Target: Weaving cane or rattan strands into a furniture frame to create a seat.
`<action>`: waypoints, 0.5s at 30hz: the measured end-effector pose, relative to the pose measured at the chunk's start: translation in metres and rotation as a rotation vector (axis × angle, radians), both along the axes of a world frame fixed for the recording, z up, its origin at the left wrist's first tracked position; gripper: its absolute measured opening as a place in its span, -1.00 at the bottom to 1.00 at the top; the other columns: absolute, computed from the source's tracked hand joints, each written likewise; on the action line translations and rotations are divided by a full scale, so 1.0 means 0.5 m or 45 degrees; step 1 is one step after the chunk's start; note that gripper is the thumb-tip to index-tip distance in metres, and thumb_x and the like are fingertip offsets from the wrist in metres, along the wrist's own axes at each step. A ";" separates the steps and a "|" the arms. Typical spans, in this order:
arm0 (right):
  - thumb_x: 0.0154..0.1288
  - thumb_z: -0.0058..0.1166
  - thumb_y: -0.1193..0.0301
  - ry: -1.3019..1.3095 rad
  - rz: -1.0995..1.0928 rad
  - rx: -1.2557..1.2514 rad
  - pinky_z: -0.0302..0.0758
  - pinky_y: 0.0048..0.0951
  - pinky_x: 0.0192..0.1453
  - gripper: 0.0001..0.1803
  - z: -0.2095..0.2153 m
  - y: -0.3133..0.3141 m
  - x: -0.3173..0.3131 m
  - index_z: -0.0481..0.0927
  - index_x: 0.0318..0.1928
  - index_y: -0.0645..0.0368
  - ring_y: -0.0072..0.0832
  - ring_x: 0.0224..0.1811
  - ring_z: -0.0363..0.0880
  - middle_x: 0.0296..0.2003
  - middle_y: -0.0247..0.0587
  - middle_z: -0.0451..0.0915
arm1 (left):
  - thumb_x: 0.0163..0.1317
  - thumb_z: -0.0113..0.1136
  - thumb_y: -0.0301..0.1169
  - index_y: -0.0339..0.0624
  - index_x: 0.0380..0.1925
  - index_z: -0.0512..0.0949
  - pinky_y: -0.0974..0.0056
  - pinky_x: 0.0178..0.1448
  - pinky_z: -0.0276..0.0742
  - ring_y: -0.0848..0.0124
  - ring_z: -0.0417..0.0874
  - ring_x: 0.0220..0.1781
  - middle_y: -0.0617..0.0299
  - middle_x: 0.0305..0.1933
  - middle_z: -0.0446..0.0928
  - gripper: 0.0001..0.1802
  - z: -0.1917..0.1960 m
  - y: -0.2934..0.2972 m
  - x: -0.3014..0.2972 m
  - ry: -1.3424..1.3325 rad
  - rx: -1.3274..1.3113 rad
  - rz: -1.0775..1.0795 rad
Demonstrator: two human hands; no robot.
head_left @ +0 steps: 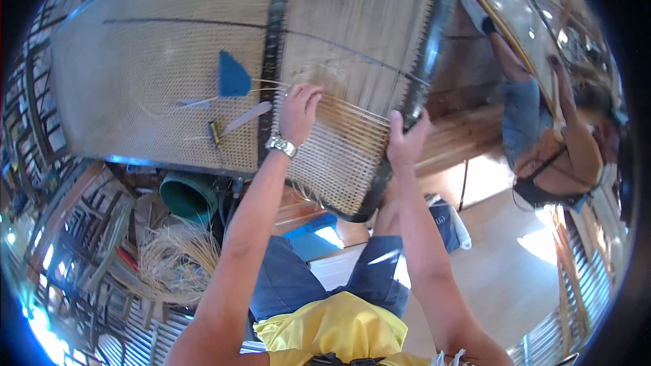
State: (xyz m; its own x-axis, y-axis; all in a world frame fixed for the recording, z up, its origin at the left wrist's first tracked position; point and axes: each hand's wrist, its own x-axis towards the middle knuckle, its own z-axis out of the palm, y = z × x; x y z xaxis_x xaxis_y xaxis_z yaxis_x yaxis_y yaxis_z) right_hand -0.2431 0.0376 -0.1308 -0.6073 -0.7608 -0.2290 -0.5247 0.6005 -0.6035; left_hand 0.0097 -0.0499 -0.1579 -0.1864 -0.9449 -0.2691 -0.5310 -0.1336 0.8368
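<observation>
A dark-framed panel with woven cane lies before me. Its right section (pixel 336 156) is woven at the near end and has lengthwise strands at the far end. My left hand (pixel 300 114), with a metal watch on its wrist, rests on this weave near the middle rail (pixel 270 61). Its fingers are curled together around a thin cane strand (pixel 270 82) that trails to the left. My right hand (pixel 407 141) grips the dark right rail (pixel 426 71), thumb on the weave side.
On the left cane section lie a blue piece (pixel 234 74), a pale flat stick (pixel 247 117) and a yellow-black tool (pixel 214 134). Below are a green bucket (pixel 186 198) and a loose cane bundle (pixel 178 257). A co-worker (pixel 563 142) sits at right, beside a curved wooden piece (pixel 505 27).
</observation>
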 end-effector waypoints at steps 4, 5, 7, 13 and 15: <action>0.27 0.36 0.23 0.404 0.276 -0.170 0.33 0.02 0.35 -0.34 0.109 -0.062 0.078 0.43 0.26 0.31 0.06 0.27 0.39 0.16 0.15 0.47 | 0.29 0.37 -0.28 -0.18 -0.11 0.64 -0.07 0.17 0.48 -0.03 0.58 0.06 -0.02 -0.01 0.56 -0.73 -0.059 0.045 0.157 -0.541 -0.232 0.338; 0.25 0.37 0.30 0.383 0.406 -0.225 0.35 0.00 0.33 -0.39 0.129 -0.067 0.115 0.46 0.23 0.30 0.04 0.26 0.41 0.14 0.11 0.50 | 0.29 0.37 -0.28 -0.18 -0.11 0.64 -0.07 0.17 0.48 -0.03 0.58 0.06 -0.02 -0.01 0.56 -0.73 -0.062 0.058 0.218 -0.552 -0.208 0.343; 0.23 0.36 0.37 0.135 0.656 -0.280 0.38 -0.03 0.30 -0.45 0.121 -0.079 0.215 0.50 0.19 0.26 0.02 0.21 0.46 0.09 0.05 0.54 | 0.30 0.36 -0.22 -0.18 -0.13 0.62 -0.09 0.10 0.49 -0.04 0.56 0.00 0.00 -0.05 0.50 -0.71 -0.069 0.053 0.310 -0.838 -0.286 0.113; 0.18 0.34 0.41 -0.182 0.928 -0.155 0.44 -0.03 0.23 -0.44 0.034 -0.098 0.458 0.48 0.19 0.21 0.00 0.14 0.49 0.06 0.02 0.52 | 0.34 0.31 -0.09 -0.16 -0.04 0.56 -0.10 0.04 0.50 -0.07 0.55 -0.01 -0.01 -0.07 0.48 -0.60 -0.073 0.030 0.354 -0.721 -0.281 -0.182; 0.18 0.33 0.42 -0.127 0.985 -0.163 0.45 -0.04 0.21 -0.42 -0.001 -0.118 0.496 0.47 0.21 0.20 -0.02 0.12 0.49 0.06 0.00 0.50 | 0.36 0.28 -0.08 -0.16 -0.03 0.55 -0.10 0.05 0.49 -0.07 0.56 0.03 -0.02 -0.04 0.49 -0.60 -0.078 0.029 0.358 -0.692 -0.313 -0.219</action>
State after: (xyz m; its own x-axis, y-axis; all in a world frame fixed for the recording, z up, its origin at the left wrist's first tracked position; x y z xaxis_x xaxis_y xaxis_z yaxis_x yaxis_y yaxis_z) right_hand 0.0049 -0.0215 -0.1312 0.1241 -0.9828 -0.1369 -0.7049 0.0098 -0.7092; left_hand 0.1887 -0.0354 -0.1968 -0.2386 -0.9599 -0.1469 -0.8868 0.1537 0.4359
